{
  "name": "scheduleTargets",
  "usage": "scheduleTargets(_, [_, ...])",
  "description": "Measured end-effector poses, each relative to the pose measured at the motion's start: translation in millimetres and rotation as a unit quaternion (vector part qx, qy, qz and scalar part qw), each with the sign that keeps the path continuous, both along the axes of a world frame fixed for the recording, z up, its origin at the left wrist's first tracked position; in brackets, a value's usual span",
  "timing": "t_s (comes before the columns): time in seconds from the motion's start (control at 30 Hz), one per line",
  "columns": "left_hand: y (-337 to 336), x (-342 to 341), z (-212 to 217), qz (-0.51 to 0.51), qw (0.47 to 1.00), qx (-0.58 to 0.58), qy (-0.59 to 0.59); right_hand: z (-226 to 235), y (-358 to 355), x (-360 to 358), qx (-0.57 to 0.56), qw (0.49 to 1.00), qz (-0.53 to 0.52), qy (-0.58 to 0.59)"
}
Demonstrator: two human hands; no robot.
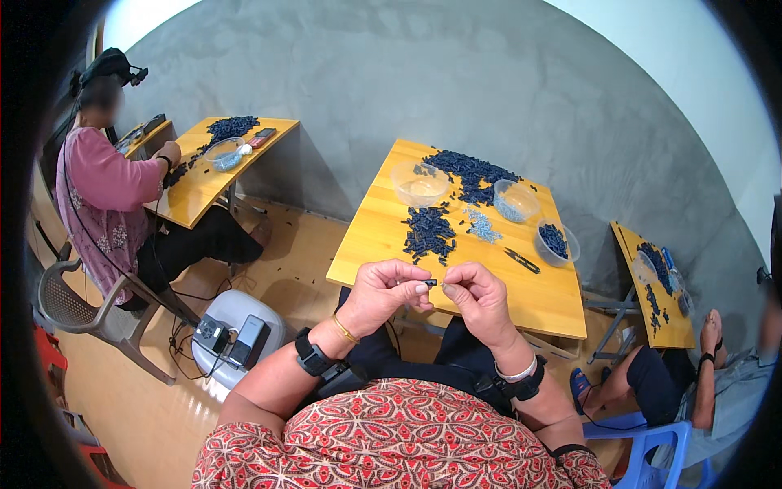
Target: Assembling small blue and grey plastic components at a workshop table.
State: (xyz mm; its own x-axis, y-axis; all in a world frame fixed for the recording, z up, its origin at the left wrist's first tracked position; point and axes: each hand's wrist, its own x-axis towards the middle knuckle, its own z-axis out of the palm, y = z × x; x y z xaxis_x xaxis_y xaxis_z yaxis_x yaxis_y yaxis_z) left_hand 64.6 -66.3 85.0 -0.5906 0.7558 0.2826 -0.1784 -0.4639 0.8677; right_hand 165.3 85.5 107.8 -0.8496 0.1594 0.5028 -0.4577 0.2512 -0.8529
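My left hand (384, 295) and my right hand (479, 297) meet above my lap, just in front of the wooden table (371, 236). Between their fingertips they pinch one small dark blue plastic part (430, 283). On the table beyond lie a near pile of dark blue parts (428, 231), a larger far pile (471, 173) and a small heap of pale blue pieces (483, 226). Small cutters (521, 261) lie to the right of the near pile.
Three clear plastic bowls stand on the table: an empty one (419, 182), one with pale pieces (516, 200), one with dark parts (556, 241). A person sits at another table (199, 191) far left; another person's legs (700, 359) show at right. A white stool (236, 326) holds devices.
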Motion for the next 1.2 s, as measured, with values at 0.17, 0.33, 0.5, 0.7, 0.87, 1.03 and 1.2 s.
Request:
scheduleTargets(0.17, [3.1,1.4,-0.4,0.008,0.999,0.001,0.032,-1.5,3.8,-1.5,0.022,1.0,0.006,0.013])
scheduleTargets(0.33, [3.0,1.6,3.5,-0.001,0.999,0.001,0.039,2.2,2.5,0.3,0.001,1.0,0.016,0.009])
scheduleTargets(0.5, [3.0,3.7,4.3,-0.005,0.999,0.016,0.041,-1.4,4.4,-0.2,-0.042,0.999,0.027,-0.008])
scheduleTargets(0.7, [3.4,3.9,1.8,-0.01,1.0,0.018,0.022,-8.8,9.5,-1.6,-0.16,0.982,0.089,-0.039])
scheduleTargets(0.87, [3.8,2.9,-1.5,-0.011,0.999,0.032,0.02,-3.6,7.4,0.0,-0.12,0.991,0.044,-0.037])
scheduleTargets(1.03, [4.2,2.2,-1.7,-0.009,1.0,0.025,0.016,0.5,6.1,1.6,-0.087,0.996,0.016,-0.016])
scheduleTargets(1.2, [3.2,2.8,-1.8,-0.012,1.0,0.019,-0.004,1.9,7.9,-0.4,-0.017,1.0,-0.01,-0.023])
